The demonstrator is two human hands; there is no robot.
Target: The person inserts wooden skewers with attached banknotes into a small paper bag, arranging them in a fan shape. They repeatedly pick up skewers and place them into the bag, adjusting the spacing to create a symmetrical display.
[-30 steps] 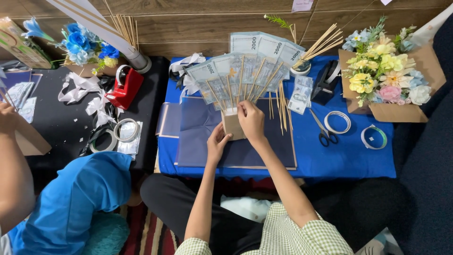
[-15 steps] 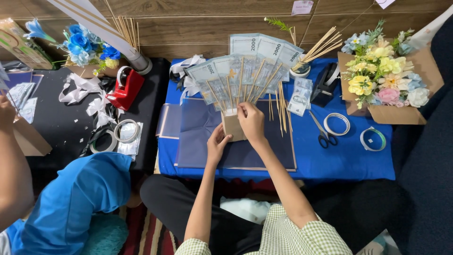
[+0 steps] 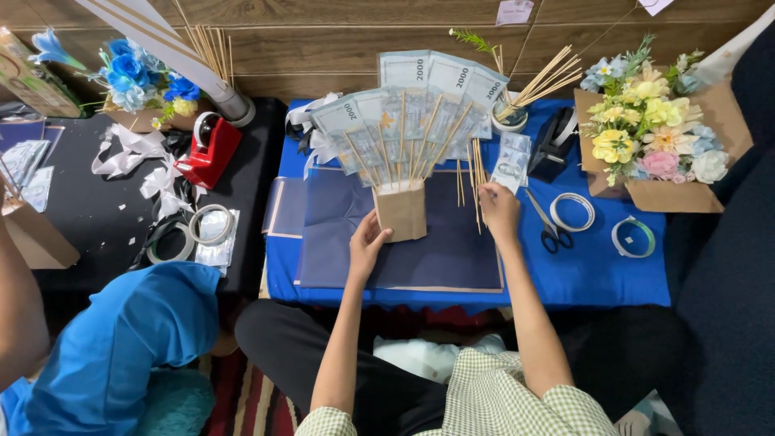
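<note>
On the blue table (image 3: pixel 613 278), centre: brown paper holder (image 3: pixel 401 211) carrying a fan of banknotes on sticks (image 3: pixel 404 113). Left hand (image 3: pixel 366 245) cupped against the holder's left side, not clamped. Right hand (image 3: pixel 499 211) apart, fingertips on loose skewers (image 3: pixel 476 173). Probably light, top-heavy, easily creased; best gripped at the holder base. Long axis running away from the body, fan end toward the wall.

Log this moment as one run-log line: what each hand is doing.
left hand: steadies brown paper block of banknotes fanned on sticks | right hand: on loose wooden sticks | surface: blue table
</note>
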